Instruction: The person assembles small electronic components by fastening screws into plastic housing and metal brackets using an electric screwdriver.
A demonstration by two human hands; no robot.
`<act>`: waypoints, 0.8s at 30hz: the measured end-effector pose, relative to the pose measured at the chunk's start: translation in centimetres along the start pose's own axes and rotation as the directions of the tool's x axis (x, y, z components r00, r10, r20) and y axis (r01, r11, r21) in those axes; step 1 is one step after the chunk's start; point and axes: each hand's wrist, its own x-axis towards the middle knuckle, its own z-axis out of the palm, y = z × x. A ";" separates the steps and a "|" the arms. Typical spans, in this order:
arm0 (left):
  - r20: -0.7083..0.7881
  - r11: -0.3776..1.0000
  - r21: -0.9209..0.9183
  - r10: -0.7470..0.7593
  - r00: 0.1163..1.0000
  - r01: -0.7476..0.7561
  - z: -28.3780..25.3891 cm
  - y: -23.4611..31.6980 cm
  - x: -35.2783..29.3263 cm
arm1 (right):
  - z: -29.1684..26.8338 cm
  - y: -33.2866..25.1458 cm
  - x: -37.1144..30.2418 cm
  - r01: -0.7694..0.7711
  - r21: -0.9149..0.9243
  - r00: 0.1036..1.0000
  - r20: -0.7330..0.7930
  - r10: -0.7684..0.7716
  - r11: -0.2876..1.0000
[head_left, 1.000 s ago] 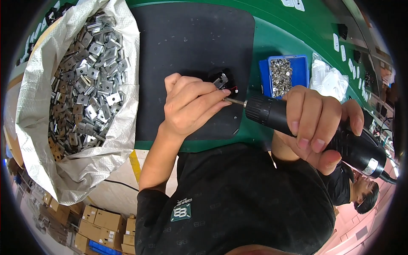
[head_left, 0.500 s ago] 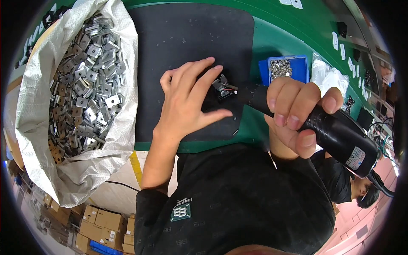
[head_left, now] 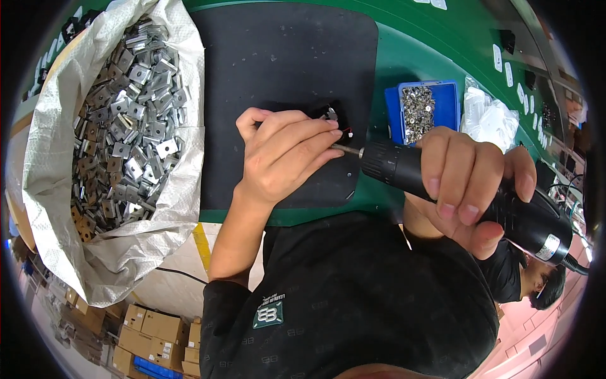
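Note:
My right hand is wrapped round a black electric screwdriver, which points left over the dark mat. Its thin metal bit runs in between the thumb and finger of my left hand. These fingertips are pinched together at the bit's end; whether a screw sits there is hidden. Just beyond them lies a small black part with a metal piece and a short red wire ending in a white connector. My left fingers cover some of that part.
A white woven sack full of square metal pieces stands at the left. To the right, a blue bin holds many small screws, beside a clear plastic bag. The black mat covers part of the green bench.
My left fingers have closed from a spread pose onto the bit's end. My right hand has drawn the screwdriver back to the right and slightly down, uncovering the bit and more of the blue bin.

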 end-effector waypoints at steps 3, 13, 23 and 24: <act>0.005 0.997 -0.081 -0.005 1.000 0.006 -0.2 0.0 0.0 | -0.5 0.3 0.4 0.046 0.087 0.997 0.052 -0.051 0.995; 0.065 0.994 -0.099 0.048 0.997 -0.042 -0.1 -0.7 0.0 | -0.8 0.1 0.7 0.020 0.051 0.993 0.117 -0.026 0.999; 0.342 0.960 0.187 -0.264 0.902 0.209 -0.4 -0.3 -0.2 | -1.8 1.2 -0.2 -0.014 -0.150 0.988 0.151 0.037 0.989; 0.342 0.960 0.187 -0.264 0.902 0.210 -0.2 -0.4 -0.3 | -1.8 1.4 -0.3 -0.015 -0.151 0.988 0.150 0.038 0.988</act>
